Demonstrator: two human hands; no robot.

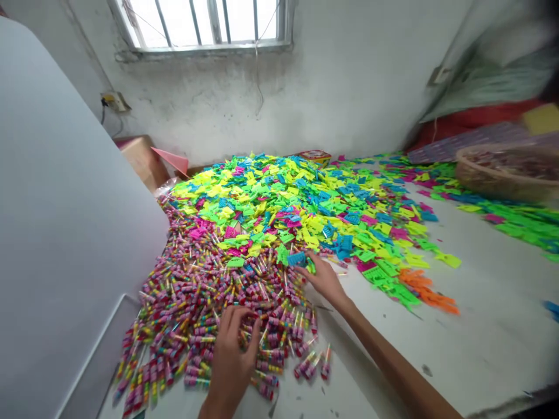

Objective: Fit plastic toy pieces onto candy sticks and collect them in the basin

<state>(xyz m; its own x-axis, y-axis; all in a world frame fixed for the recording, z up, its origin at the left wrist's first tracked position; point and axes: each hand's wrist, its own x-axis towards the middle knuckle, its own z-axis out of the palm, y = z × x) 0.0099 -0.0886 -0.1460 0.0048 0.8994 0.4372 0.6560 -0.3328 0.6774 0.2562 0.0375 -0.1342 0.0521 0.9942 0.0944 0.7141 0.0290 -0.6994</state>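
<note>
My left hand is over the near part of a heap of small purple-and-yellow tubes, its fingers curled toward the thumb; whatever they hold, if anything, is too small to name. My right hand pinches a blue plastic piece with a bit of green beside it, where the tubes meet a large pile of flat green, yellow, blue and pink plastic pieces. A few loose tubes lie on the white table between my forearms.
A white panel rises at the left. Orange pieces lie right of the pile. A round basket stands at the back right near bags. A cardboard box and a barred window are at the back.
</note>
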